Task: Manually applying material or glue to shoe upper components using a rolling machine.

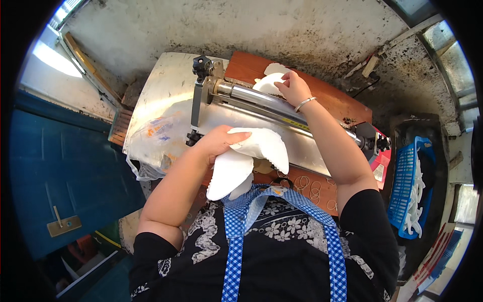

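Note:
My left hand [220,142] is closed on several soft white sheets [259,143] with curved outlines and jagged edges, hanging in front of my chest. What they are made of I cannot tell. Beyond the metal roller [256,96] of a bench machine, my right hand [293,89] pinches the edge of a rounded white sheet [268,84]. That sheet lies at the far side of the roller, partly over another pale piece behind it. A bracelet circles my right wrist, and my right forearm crosses over the roller.
Black knobs [202,65] stand at the machine's left end, others at its right. Loose thin rings [302,183] lie on the reddish board near me. A blue basket [404,186] with white pieces stands to the right. A blue door [75,171] is at left, a stained wall [241,30] behind.

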Motion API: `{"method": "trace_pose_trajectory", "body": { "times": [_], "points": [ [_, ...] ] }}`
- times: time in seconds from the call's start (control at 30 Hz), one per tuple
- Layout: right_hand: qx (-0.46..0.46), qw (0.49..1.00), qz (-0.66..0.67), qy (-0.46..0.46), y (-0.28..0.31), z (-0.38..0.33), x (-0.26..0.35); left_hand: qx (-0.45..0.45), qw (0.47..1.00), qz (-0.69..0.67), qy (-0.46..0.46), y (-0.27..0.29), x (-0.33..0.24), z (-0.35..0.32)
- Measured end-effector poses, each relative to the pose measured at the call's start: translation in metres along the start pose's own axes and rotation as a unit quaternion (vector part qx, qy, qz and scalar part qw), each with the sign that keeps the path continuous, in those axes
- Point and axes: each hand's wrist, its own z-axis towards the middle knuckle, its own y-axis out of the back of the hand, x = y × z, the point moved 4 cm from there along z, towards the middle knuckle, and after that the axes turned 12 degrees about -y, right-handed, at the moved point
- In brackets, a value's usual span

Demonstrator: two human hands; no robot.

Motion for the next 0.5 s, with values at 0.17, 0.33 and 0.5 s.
{"method": "trace_pose_trajectory", "body": {
  "times": [0.17,0.33,0.5],
  "points": [
    [-0.199,0.948,-0.067,0.241,0.025,-0.041,0.015,0.0,0.992,-0.11,-0.068,0.002,0.053,-0.037],
    [-0.091,0.977,-0.119,0.152,0.047,0.028,0.023,0.007,0.997,-0.03,-0.078,-0.006,0.122,-0.049],
    [0.062,0.944,-0.273,0.175,0.02,0.078,0.021,-0.068,0.991,-0.079,-0.079,-0.001,0.126,-0.069]
  ]
}}
